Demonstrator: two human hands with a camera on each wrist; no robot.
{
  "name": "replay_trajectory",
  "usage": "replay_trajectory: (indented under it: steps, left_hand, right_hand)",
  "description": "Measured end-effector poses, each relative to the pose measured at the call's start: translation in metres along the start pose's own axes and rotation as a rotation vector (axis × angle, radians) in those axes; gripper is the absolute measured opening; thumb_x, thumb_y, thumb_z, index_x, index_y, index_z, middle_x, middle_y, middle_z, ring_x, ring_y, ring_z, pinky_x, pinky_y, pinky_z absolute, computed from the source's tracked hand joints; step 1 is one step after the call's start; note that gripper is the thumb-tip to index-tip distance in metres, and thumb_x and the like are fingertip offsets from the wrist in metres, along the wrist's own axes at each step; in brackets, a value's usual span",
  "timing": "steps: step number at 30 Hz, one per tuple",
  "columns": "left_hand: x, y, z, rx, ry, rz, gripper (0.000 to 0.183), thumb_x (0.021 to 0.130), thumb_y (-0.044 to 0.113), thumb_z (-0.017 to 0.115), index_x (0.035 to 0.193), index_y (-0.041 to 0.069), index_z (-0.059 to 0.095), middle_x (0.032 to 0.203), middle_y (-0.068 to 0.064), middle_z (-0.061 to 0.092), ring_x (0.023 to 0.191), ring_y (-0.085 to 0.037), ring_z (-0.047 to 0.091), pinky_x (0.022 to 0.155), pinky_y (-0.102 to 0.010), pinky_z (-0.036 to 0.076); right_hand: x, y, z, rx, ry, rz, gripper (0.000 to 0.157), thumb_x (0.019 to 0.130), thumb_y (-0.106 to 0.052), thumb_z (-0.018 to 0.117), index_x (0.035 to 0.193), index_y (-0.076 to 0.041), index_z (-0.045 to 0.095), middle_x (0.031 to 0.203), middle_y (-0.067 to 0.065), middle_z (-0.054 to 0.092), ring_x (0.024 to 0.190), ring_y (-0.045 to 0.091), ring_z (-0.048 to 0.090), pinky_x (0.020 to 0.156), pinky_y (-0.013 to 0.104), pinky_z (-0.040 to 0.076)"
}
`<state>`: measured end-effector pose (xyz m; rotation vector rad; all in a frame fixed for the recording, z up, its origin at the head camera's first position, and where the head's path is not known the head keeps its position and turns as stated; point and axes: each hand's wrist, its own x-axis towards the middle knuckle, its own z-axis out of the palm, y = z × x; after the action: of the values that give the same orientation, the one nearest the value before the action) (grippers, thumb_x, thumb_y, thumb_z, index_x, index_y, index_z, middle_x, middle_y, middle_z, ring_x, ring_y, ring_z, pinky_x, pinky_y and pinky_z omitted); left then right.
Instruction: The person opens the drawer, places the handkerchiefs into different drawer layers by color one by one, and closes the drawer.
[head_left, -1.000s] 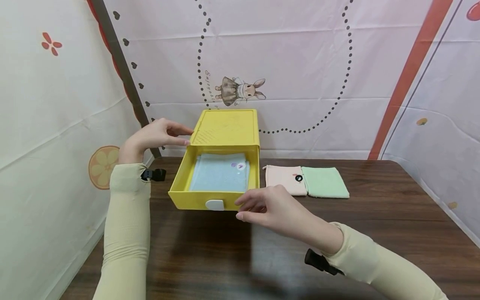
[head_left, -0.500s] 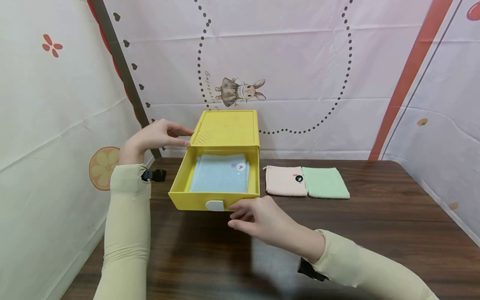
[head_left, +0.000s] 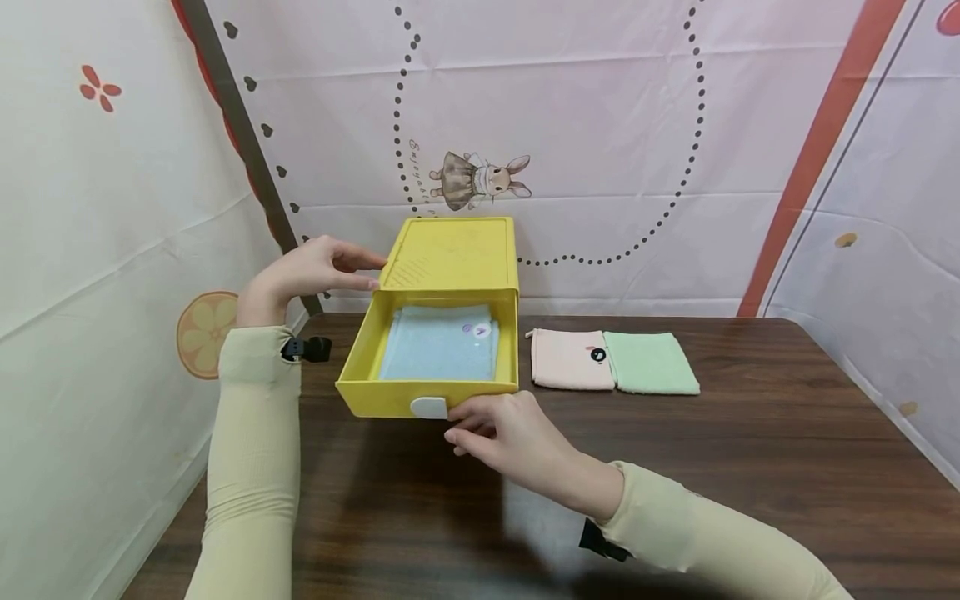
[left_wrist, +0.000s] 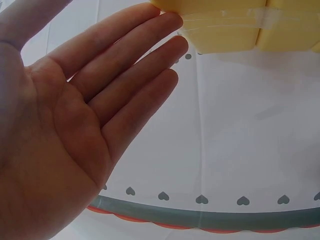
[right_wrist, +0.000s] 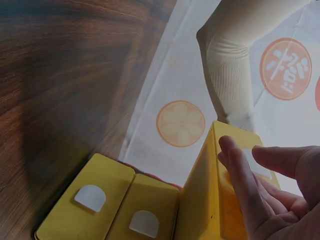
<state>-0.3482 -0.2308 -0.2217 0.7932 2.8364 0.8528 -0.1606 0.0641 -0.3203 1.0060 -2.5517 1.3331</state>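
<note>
A yellow drawer cabinet [head_left: 453, 254] stands toward the back of the table, its top drawer [head_left: 390, 400] pulled out. Inside lies a folded light blue towel [head_left: 438, 346] with a small purple and white print. My left hand [head_left: 315, 267] touches the cabinet's upper left side with straight fingertips; the left wrist view shows the palm and extended fingers. At the drawer front, my right hand [head_left: 517, 437] has its fingertips just right of the white handle [head_left: 429, 407]. In the right wrist view, its thumb overlaps that handle and the fingers reach under the drawer, loosely extended.
Right of the cabinet, a folded pink towel [head_left: 570, 360] and a folded green towel [head_left: 651, 363] lie side by side on the dark wooden table [head_left: 720, 467]. Two closed lower drawers [right_wrist: 107, 175] with white handles show in the right wrist view. A printed cloth [head_left: 600, 125] hangs behind.
My right hand has slid left along the drawer front, from its right corner up to the white handle. The left hand, cabinet, drawer and towels have kept their places.
</note>
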Motion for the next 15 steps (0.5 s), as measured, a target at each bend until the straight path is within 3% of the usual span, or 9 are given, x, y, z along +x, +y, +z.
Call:
replay_trajectory:
  steps: [15]
  left_hand:
    - [-0.001, 0.002, -0.001, -0.009, -0.007, 0.013, 0.048, 0.083, 0.041, 0.072, 0.125, 0.019, 0.064, 0.128, -0.007, 0.062, 0.113, -0.022, 0.059, 0.092, -0.047, 0.048]
  right_hand:
    - [0.012, 0.009, 0.002, -0.095, 0.147, -0.029, 0.007, 0.086, -0.015, 0.071, 0.092, -0.010, 0.072, 0.078, -0.004, 0.073, 0.069, -0.001, 0.066, 0.067, 0.016, 0.052]
